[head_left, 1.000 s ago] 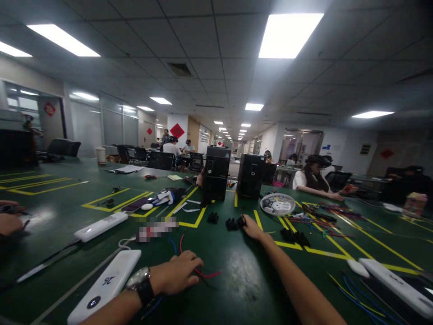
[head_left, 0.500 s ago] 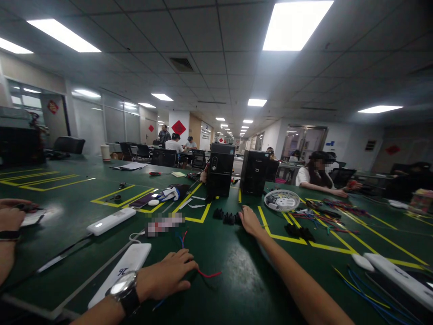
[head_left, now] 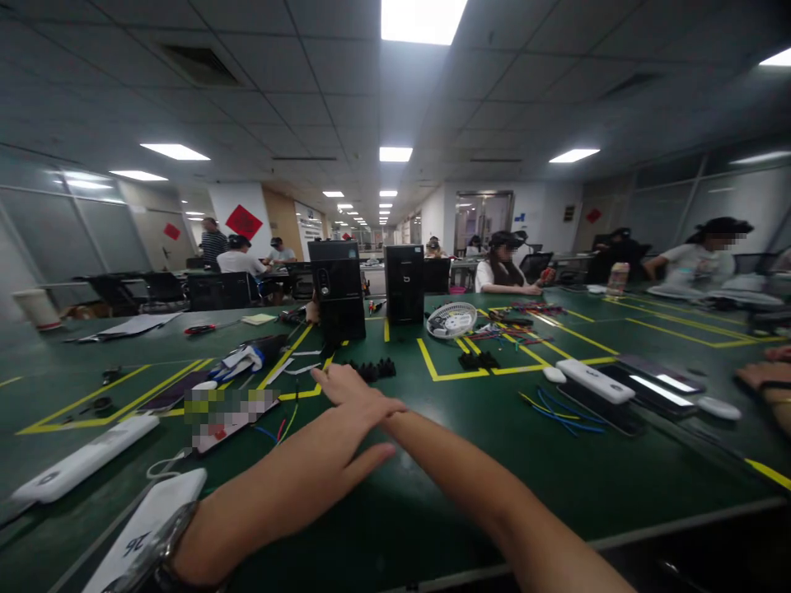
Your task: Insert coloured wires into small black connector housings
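Observation:
My left hand (head_left: pixel 337 435), with a watch (head_left: pixel 161 553) at its wrist, is over the green table, thumb apart and fingers stretched out. It crosses in front of my right hand (head_left: pixel 341 384), whose fingers point away toward the left and are partly hidden. Whether the right fingers hold anything does not show. Just beyond the hands lies a row of small black pieces (head_left: pixel 374 369). Left of them, several thin coloured wires (head_left: pixel 281 430) lie on the table, partly covered by my left arm. A white bar-shaped device marked 26 (head_left: pixel 148 527) lies beside my left wrist.
Two black computer towers (head_left: pixel 339 292) stand ahead. A white round mesh basket (head_left: pixel 451 321) and tangled wires (head_left: pixel 525 329) lie to their right. Blue and yellow wires (head_left: pixel 559 412) rest near a white device (head_left: pixel 594 380). Another person's hand (head_left: pixel 766 380) is at the right edge.
The view has turned right. My right hand has moved left, away from the end of the black pieces, and my left hand has reached forward across it.

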### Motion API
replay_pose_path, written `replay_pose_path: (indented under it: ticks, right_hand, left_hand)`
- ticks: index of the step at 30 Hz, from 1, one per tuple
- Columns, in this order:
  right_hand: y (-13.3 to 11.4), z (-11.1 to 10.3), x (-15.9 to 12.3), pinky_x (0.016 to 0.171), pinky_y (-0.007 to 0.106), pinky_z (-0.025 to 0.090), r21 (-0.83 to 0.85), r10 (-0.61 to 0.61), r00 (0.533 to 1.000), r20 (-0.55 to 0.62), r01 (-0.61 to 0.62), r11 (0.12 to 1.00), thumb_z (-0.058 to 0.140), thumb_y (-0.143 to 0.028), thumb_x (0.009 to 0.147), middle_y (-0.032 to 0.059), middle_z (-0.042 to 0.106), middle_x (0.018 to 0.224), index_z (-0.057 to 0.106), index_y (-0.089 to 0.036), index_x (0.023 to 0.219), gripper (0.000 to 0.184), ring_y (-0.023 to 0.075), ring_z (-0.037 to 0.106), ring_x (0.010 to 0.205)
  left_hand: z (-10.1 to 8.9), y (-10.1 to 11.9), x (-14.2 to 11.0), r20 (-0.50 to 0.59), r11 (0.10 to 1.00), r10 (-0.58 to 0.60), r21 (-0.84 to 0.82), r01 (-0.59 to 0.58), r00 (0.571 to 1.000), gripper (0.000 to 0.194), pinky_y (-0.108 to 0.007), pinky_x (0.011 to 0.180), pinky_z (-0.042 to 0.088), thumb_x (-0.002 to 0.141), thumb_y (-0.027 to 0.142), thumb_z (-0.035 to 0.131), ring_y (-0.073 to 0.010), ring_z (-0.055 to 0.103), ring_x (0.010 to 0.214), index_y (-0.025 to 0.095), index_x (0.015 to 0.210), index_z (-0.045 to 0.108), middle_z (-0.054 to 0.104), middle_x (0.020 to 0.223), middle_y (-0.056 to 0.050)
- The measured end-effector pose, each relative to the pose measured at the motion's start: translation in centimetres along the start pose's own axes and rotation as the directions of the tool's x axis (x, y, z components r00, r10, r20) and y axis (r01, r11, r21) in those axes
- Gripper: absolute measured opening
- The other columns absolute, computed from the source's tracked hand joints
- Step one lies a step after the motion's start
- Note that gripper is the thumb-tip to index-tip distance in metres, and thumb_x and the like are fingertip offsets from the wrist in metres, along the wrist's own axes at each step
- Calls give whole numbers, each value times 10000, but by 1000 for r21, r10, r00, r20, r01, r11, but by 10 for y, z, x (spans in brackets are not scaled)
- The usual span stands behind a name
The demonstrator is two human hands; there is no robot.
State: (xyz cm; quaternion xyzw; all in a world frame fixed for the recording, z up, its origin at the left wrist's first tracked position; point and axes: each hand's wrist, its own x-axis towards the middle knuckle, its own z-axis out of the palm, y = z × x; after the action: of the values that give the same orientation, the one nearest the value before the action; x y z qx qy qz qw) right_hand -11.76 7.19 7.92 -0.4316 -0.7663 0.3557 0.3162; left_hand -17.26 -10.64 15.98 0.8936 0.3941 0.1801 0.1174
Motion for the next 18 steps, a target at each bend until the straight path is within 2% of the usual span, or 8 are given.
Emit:
replay_pose_path:
  ticks: [3, 5, 7, 11, 13, 15, 18]
  right_hand:
    - [33, -43, -25, 833, 388, 491, -310, 66, 986, -154, -112, 944, 534, -401, 893, 99, 612, 1105, 594, -138, 1066, 320, 214, 594, 975]
    - [53, -73, -40, 828, 408, 501, -431, 75, 973, -216, -164, 887, 540, -340, 902, 85, 566, 1164, 539, -154, 1169, 326, 203, 584, 981]
    - [70, -98, -51, 827, 406, 504, -520, 65, 964, -259, -196, 831, 550, -324, 898, 91, 556, 1174, 530, -148, 1183, 336, 204, 581, 985]
    - [98, -128, -72, 827, 404, 503, -627, 22, 957, -289, -207, 751, 550, -325, 897, 94, 559, 1171, 536, -147, 1176, 331, 206, 581, 985]
    - [111, -137, -84, 823, 407, 505, -663, 1, 957, -290, -201, 722, 547, -327, 899, 88, 559, 1172, 532, -153, 1180, 331, 205, 582, 983]
    - [121, -140, -95, 827, 415, 502, -692, -21, 959, -283, -190, 696, 543, -332, 901, 86, 557, 1177, 532, -157, 1180, 330, 207, 580, 988]
    - [125, -135, -111, 917, 402, 450, -732, -86, 968, -237, -120, 670, 551, -278, 888, 97, 524, 1236, 527, -169, 1194, 325, 214, 526, 1086]
  left_hand:
    - [10, -2, -10, 82, 997, -20, -69, 25, 996, 462, -383, 1062, 313, 872, 430, 485, -215, 452, 1234, 347, 1324, 443, 484, 1369, -7]
    - [15, -7, -18, 145, 989, -46, -130, 66, 988, 458, -365, 1035, 342, 869, 429, 489, -213, 473, 1213, 344, 1317, 457, 501, 1353, -13]
    - [19, -9, -20, 196, 979, -51, -182, 88, 979, 453, -340, 998, 376, 863, 417, 502, -208, 503, 1176, 323, 1306, 477, 530, 1317, -24]
    - [31, -2, 4, 215, 978, -5, -200, 50, 977, 422, -313, 918, 417, 847, 388, 532, -208, 549, 1089, 303, 1260, 525, 594, 1212, -29]
    - [42, 0, 28, 176, 983, 11, -180, 21, 984, 401, -318, 903, 418, 850, 388, 525, -214, 562, 1052, 297, 1240, 544, 613, 1167, -36]
    - [59, -4, 55, 90, 989, 2, -150, 11, 996, 407, -338, 926, 403, 859, 388, 503, -222, 554, 1056, 281, 1250, 534, 609, 1170, -53]
    - [96, -22, 96, -146, 996, -86, -47, 80, 986, 439, -389, 1019, 324, 883, 347, 446, -238, 476, 1169, 217, 1301, 476, 544, 1260, -101]
